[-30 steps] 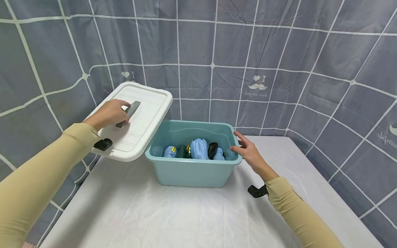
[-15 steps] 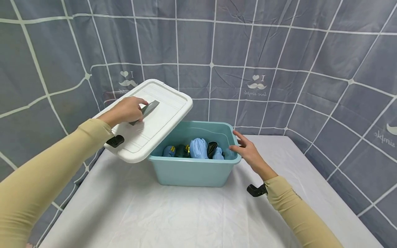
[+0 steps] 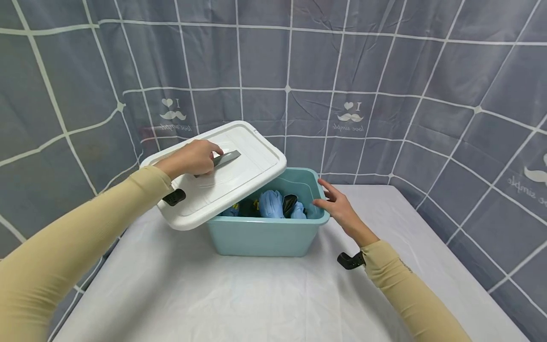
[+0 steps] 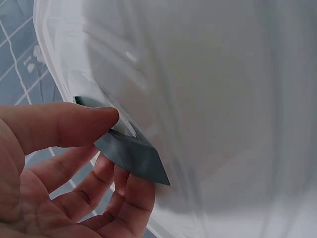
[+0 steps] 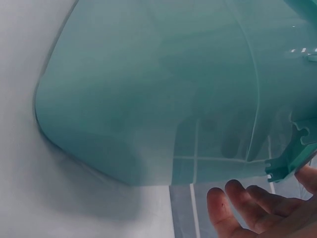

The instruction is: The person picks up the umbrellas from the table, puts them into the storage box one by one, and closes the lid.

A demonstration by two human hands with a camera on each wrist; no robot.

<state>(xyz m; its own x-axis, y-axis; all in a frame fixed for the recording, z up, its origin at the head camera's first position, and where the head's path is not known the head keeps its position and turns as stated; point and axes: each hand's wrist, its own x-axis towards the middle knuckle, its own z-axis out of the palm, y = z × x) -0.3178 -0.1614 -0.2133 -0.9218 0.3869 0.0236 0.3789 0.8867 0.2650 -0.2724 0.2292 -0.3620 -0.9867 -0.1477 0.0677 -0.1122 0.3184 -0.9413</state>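
My left hand (image 3: pixel 194 159) grips the grey handle (image 3: pixel 229 157) of a white plastic lid (image 3: pixel 254 164). Thumb above and fingers below, it pinches the handle (image 4: pixel 136 156) in the left wrist view. The lid is tilted and overlaps the left part of a teal storage bin (image 3: pixel 258 237). At the bin's right rim rests my right hand (image 3: pixel 344 213), its fingers loosely bent. In the right wrist view the fingers (image 5: pixel 223 210) lie beside the bin wall (image 5: pixel 124 99). Inside are a light blue bundle (image 3: pixel 271 204), a black bundle (image 3: pixel 289 204) and other blue and dark green pieces, partly hidden.
The bin stands on a table with a white cloth (image 3: pixel 265 294). Grey curtains with white grid lines (image 3: pixel 265 57) hang behind and along both sides.
My left hand has carried the lid to the right, over the bin's left part, covering more of the opening. My right hand stays at the right rim.
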